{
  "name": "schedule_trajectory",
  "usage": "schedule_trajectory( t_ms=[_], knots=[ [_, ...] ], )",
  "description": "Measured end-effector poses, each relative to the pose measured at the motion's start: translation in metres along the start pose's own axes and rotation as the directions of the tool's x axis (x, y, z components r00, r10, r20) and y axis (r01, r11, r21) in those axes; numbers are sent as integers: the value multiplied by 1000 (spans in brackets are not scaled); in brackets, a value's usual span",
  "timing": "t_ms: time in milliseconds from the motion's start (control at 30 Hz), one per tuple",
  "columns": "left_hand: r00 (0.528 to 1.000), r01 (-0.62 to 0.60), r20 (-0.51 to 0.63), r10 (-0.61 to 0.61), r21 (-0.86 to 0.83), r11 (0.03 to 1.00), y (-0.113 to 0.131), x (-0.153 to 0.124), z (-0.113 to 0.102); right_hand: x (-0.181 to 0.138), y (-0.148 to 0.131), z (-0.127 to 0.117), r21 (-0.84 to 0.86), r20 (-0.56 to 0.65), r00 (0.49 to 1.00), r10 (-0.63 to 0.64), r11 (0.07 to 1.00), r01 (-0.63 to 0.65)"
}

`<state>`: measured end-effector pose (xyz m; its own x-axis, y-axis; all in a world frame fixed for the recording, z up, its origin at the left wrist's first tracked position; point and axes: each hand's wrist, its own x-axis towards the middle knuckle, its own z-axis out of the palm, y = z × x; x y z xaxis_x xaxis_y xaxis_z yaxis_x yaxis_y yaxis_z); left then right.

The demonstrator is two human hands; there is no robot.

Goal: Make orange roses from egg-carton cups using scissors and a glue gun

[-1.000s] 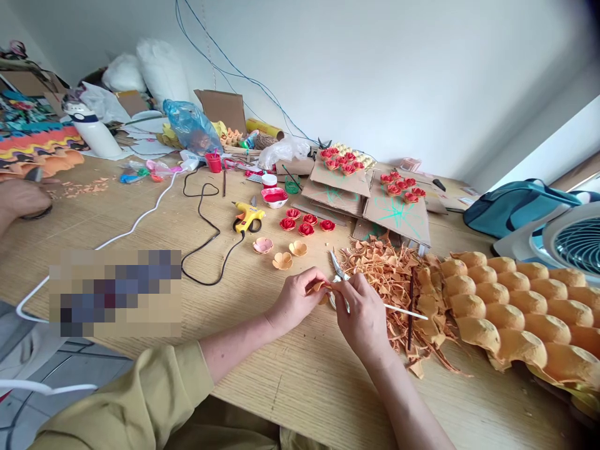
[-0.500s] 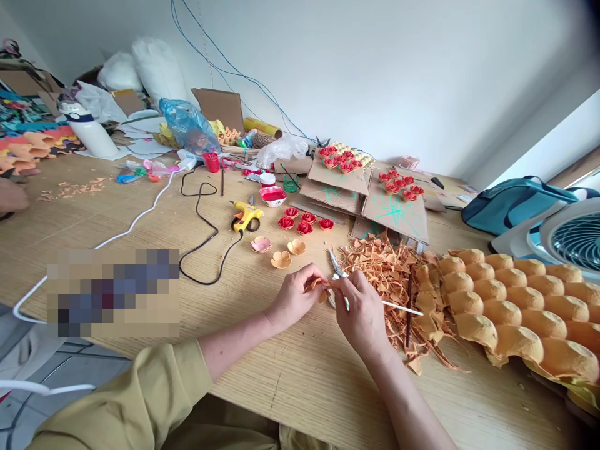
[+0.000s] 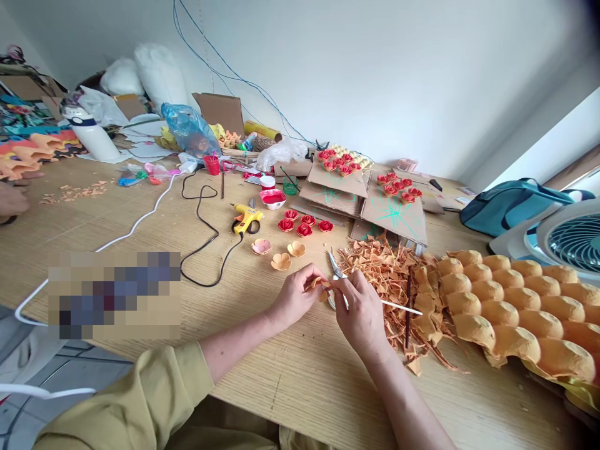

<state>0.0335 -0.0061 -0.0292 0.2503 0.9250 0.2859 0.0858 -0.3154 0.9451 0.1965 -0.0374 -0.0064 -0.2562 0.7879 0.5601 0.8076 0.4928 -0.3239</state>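
Observation:
My left hand [image 3: 297,294] is closed on an orange egg-carton flower [image 3: 319,284], holding it by one side. From the other side, the fingers of my right hand [image 3: 360,312] pinch the edge of the same flower. Behind and partly beneath my right hand lie scissors [image 3: 335,265], their handles partly hidden. A thin white stick [image 3: 402,307] sticks out to the right of my right hand; whether the hand holds it I cannot tell. Just beyond my left hand rest two orange carton flowers [image 3: 281,261] and a pinkish one [image 3: 261,246].
Orange scraps [image 3: 375,269] pile up beside the egg tray [image 3: 510,306] on the right. A yellow glue gun [image 3: 246,219], several red roses [image 3: 304,230] and a bowl of red paint [image 3: 272,199] stand farther back. Another person's hand [image 3: 13,199] is at the far left.
The flower is turned slightly between my fingers; both hands stay in nearly the same place. The view has shifted a little. At far left, the other person's hand has moved.

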Motion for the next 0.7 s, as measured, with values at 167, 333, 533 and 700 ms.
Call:
schedule_trajectory(
  t_ms=[167, 333, 533, 700],
  knots=[
    [999, -23, -26, 23, -24, 999, 2, -1, 1, 1, 1, 1, 157, 11, 998, 56, 986, -57],
    [999, -30, -44, 29, -19, 999, 3, -3, 2, 0, 2, 3, 237, 16, 994, 108, 966, -109],
    [996, 79, -28, -83, -115, 990, 3, 1, 3, 1, -1, 1, 43, -4, 1000, 25, 999, -25],
    [992, 108, -39, -117, -186, 977, 6, 3, 4, 1, -1, 0, 77, -4, 999, 53, 996, -53]
  ],
)
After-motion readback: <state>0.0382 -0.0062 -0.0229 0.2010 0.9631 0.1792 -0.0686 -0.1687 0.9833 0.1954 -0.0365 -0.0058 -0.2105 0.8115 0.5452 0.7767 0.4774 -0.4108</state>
